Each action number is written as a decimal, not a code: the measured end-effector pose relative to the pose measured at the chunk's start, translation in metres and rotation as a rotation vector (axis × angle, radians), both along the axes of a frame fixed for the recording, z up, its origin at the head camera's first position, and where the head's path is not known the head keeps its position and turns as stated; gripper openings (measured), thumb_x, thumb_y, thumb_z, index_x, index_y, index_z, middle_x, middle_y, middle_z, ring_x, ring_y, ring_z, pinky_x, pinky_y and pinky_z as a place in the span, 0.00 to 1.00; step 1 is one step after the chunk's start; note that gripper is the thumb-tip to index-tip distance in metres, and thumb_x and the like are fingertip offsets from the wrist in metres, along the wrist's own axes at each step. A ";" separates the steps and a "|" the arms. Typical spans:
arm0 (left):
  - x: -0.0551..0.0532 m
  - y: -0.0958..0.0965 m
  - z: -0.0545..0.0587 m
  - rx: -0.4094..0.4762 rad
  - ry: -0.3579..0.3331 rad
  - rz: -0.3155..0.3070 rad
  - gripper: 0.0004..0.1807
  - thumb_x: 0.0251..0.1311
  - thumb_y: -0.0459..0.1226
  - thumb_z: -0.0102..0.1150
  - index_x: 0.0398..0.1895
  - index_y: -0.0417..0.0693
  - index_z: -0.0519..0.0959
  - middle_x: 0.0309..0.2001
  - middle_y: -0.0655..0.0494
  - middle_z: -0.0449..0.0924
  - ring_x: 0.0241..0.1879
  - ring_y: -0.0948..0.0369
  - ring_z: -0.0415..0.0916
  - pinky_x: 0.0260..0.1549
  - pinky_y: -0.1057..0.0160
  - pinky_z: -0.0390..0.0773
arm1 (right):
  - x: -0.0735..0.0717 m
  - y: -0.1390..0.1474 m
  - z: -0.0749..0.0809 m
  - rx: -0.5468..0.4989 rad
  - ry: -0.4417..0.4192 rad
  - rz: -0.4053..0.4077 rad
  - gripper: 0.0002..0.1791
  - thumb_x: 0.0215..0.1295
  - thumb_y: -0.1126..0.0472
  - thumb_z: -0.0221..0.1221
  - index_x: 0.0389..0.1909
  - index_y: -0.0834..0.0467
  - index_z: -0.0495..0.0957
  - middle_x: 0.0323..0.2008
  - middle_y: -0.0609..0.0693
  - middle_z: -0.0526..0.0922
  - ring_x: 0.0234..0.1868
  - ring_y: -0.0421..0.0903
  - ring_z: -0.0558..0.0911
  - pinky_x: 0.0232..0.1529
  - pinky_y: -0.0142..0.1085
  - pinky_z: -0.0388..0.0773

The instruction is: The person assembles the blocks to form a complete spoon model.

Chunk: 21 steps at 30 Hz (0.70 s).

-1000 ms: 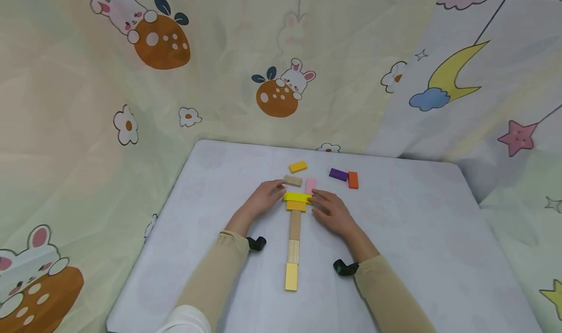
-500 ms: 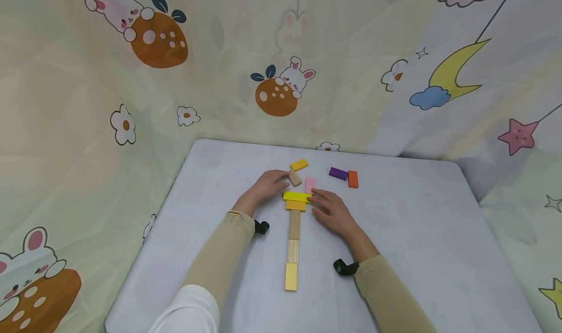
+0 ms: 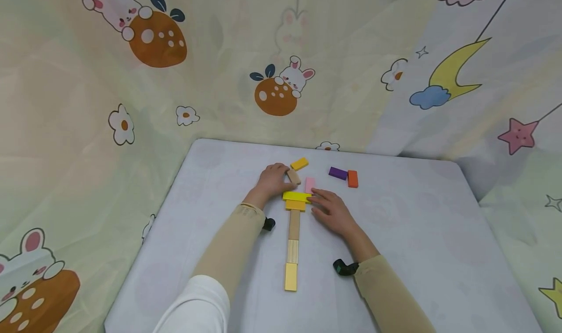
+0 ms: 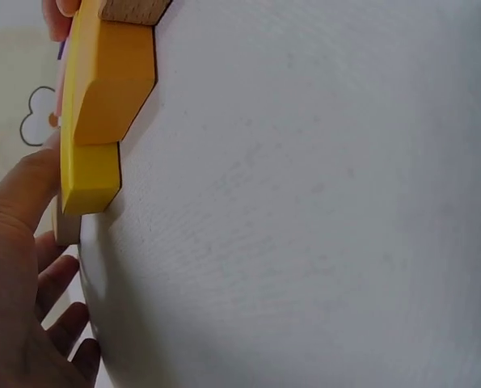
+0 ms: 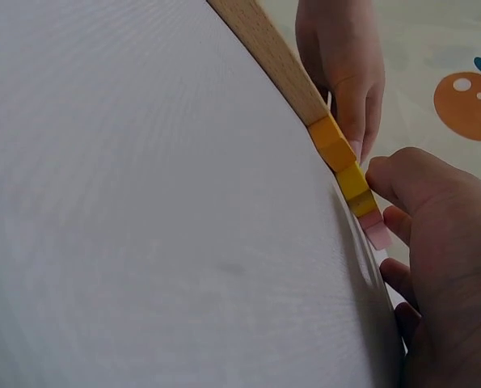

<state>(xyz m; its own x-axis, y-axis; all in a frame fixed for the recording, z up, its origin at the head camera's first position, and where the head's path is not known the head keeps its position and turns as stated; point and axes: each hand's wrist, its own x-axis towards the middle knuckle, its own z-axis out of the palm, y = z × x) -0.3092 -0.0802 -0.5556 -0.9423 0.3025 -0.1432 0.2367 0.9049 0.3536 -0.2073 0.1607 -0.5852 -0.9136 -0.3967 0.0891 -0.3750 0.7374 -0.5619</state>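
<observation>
Pinching the tan wooden block (image 3: 293, 177) between thumb and fingers, your left hand (image 3: 271, 181) holds it aslant beyond the bright yellow block (image 3: 295, 196), near the golden block (image 3: 299, 164) and left of the pink block (image 3: 310, 184). Your right hand (image 3: 333, 213) has its fingers relaxed and released beside the bright yellow block's right end; whether they touch it cannot be told.
</observation>
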 end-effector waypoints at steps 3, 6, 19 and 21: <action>0.000 0.001 0.000 -0.009 0.009 0.001 0.41 0.58 0.63 0.60 0.70 0.53 0.69 0.70 0.52 0.66 0.69 0.48 0.62 0.71 0.47 0.64 | 0.000 0.000 0.001 -0.005 0.004 0.002 0.22 0.72 0.49 0.56 0.65 0.39 0.74 0.74 0.39 0.63 0.75 0.49 0.61 0.75 0.57 0.55; 0.000 -0.002 -0.001 0.001 0.007 0.010 0.40 0.58 0.62 0.61 0.69 0.53 0.69 0.70 0.53 0.67 0.69 0.50 0.63 0.71 0.48 0.64 | 0.000 0.000 0.000 -0.003 0.001 0.007 0.22 0.72 0.49 0.56 0.65 0.39 0.74 0.74 0.40 0.63 0.75 0.49 0.60 0.76 0.57 0.54; -0.001 -0.021 -0.004 0.065 -0.013 -0.047 0.38 0.58 0.61 0.62 0.68 0.55 0.71 0.70 0.57 0.68 0.71 0.53 0.61 0.74 0.50 0.60 | -0.001 0.001 -0.001 -0.005 0.018 0.001 0.22 0.71 0.50 0.57 0.65 0.40 0.75 0.73 0.40 0.65 0.74 0.50 0.62 0.75 0.57 0.56; -0.001 -0.025 -0.003 0.037 0.000 -0.076 0.38 0.59 0.61 0.61 0.69 0.54 0.70 0.71 0.56 0.67 0.73 0.52 0.58 0.75 0.49 0.56 | -0.001 0.001 -0.001 -0.006 0.021 0.004 0.22 0.70 0.50 0.57 0.65 0.40 0.75 0.73 0.41 0.65 0.74 0.50 0.62 0.75 0.57 0.56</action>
<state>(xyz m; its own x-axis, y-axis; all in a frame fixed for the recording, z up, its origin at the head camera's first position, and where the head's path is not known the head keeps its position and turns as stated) -0.3098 -0.1049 -0.5584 -0.9163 0.3785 -0.1310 0.3045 0.8707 0.3861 -0.2080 0.1614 -0.5860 -0.9101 -0.3994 0.1108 -0.3894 0.7324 -0.5585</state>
